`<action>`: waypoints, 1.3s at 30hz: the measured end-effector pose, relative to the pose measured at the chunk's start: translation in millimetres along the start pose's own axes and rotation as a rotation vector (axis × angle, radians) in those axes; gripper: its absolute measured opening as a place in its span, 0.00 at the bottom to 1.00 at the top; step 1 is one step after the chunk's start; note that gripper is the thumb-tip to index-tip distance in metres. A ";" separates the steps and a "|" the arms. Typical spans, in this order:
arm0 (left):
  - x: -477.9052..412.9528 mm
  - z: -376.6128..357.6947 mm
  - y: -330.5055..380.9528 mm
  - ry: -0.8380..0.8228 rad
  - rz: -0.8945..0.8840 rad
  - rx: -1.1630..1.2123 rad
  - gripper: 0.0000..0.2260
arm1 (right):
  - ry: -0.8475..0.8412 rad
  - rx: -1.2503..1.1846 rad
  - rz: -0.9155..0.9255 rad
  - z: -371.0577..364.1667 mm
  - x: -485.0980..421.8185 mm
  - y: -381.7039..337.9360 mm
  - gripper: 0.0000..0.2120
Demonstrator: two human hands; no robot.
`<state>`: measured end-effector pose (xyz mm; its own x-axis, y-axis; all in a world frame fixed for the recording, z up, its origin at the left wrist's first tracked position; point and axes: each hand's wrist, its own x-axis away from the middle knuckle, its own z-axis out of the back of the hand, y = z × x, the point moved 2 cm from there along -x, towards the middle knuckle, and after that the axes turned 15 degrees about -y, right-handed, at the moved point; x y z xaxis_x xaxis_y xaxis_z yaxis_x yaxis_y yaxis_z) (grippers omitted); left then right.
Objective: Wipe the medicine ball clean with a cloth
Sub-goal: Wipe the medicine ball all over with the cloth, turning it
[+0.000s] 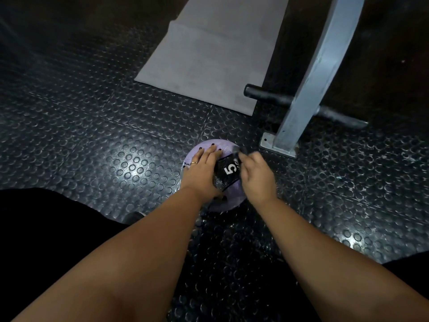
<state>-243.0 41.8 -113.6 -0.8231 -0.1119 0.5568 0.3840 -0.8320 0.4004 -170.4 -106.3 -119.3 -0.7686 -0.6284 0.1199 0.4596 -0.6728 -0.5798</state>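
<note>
The medicine ball (229, 202) sits on the floor (92, 124) right in front of the crouching person, between both forearms. It is round and pale purple, with a dimpled skin and a black band (222, 176) across the top bearing a white "5".

The left hand (202, 168) lies flat on the ball's left side, its fingers straight and spread a little, a ring on one of them. The right hand (255, 177) is at the ball's right side, its fingers curled in tight round a small grey cloth (242, 153) that is blurred against the top of the ball, so little of the cloth can be made out.

The floor is black rubber covered in raised round studs, shiny where the light falls on it. Just beyond the ball to the right stands a pale grey metal post (308, 89), square-edged and leaning away, fixed to a flat base plate (269, 140) that lies close to the ball. A dull black bar (267, 94) runs crosswise through the post. Further back, well apart from the ball, a smooth grey mat (209, 61) lies flat on the floor, one end of it doubled over. Dark clothing (46, 228) fills the lower left.
</note>
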 end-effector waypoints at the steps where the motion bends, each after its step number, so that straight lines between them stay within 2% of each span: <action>1: -0.5 -0.2 -0.1 -0.004 -0.006 -0.010 0.55 | -0.031 0.061 0.080 -1.2 -2.5 -9.8 0.18; 4: 0.5 -1.3 0.5 0.003 -0.049 0.008 0.52 | -0.096 0.225 0.192 -4.1 2.4 -12.7 0.18; 8: 0.0 -3.1 5.4 0.030 -0.058 -0.021 0.51 | -0.056 0.249 0.142 -6.9 7.8 1.2 0.21; 11: -2.1 -2.3 8.2 0.008 -0.036 -0.025 0.54 | -0.042 0.168 -0.002 -3.3 6.4 16.2 0.20; 14: 1.1 0.2 6.6 0.013 -0.027 -0.019 0.56 | -0.109 0.191 -0.141 5.3 1.7 34.3 0.18; 19: 1.1 1.8 6.9 0.016 -0.007 0.010 0.56 | -0.093 0.141 -0.091 -0.4 -0.2 8.1 0.18; 24: 3.8 0.7 7.8 0.023 -0.017 0.000 0.52 | -0.080 0.193 -0.059 -4.2 7.6 -0.6 0.17; 29: -0.3 -4.2 1.2 0.084 -0.071 0.041 0.46 | -0.103 0.265 0.124 -10.7 13.8 -20.4 0.18; 34: 0.1 -4.8 -5.3 0.061 -0.079 0.036 0.53 | -0.091 0.325 0.158 3.4 9.9 -5.7 0.17; 39: 0.0 -4.9 -1.4 0.035 -0.062 -0.013 0.56 | -0.099 0.182 0.066 -1.6 6.1 4.5 0.18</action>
<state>-245.6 40.2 -117.7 -0.8592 -0.0783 0.5055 0.3264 -0.8448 0.4240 -173.7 -112.5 -122.5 -0.6911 -0.7025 0.1699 0.5872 -0.6828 -0.4347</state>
